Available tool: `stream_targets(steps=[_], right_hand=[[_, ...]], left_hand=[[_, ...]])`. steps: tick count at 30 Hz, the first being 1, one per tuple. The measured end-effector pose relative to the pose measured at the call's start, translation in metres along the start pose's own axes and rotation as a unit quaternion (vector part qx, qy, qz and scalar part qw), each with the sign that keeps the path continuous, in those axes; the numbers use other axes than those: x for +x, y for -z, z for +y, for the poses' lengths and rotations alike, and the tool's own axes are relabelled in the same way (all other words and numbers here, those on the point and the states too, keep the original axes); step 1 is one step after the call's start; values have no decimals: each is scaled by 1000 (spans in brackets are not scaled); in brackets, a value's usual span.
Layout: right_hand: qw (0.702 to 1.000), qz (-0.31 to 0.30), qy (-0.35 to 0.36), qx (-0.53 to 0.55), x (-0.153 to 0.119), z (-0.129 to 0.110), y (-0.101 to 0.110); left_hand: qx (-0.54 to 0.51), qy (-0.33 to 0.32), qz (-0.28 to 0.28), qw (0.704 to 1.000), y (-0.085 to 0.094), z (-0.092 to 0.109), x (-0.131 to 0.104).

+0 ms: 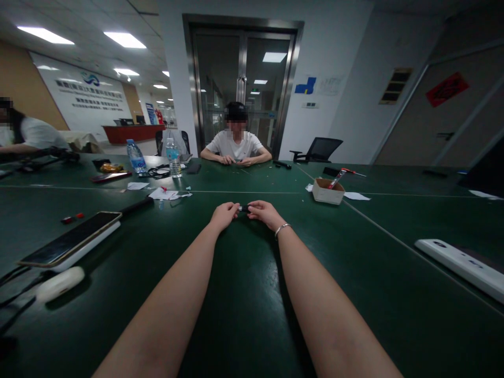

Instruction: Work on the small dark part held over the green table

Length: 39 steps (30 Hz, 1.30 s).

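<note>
At the frame's centre, left hand (225,215) and right hand (266,212), fingers nearly closed, pinch 1 small black-and-silver item (243,208); light, level fingertip pressure suits it

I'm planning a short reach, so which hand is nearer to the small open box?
Right. The right hand is to the left of the small open box, with bare table between; the left hand is farther left, beyond the right.
</note>
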State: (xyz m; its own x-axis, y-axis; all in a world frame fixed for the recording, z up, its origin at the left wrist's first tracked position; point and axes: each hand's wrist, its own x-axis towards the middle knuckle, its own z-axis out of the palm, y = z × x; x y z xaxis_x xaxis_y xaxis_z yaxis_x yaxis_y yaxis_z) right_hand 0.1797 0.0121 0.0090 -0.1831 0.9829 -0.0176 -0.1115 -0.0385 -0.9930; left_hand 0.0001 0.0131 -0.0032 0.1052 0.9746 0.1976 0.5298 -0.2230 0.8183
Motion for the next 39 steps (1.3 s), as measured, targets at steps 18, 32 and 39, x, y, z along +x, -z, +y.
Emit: stream_targets(steps=[18, 32, 39], right_hand=[[1000, -9, -9, 16, -2, -2, 1], [1000, -3, -17, 9, 0, -1, 0], [1000, -4, -17, -5, 1, -1, -1]], left_hand=[[-10, -16, -21, 1000, -1, -5, 2], [-108, -28, -12, 994, -1, 2, -2], [-82, -16, 4, 997, 0, 4, -2]])
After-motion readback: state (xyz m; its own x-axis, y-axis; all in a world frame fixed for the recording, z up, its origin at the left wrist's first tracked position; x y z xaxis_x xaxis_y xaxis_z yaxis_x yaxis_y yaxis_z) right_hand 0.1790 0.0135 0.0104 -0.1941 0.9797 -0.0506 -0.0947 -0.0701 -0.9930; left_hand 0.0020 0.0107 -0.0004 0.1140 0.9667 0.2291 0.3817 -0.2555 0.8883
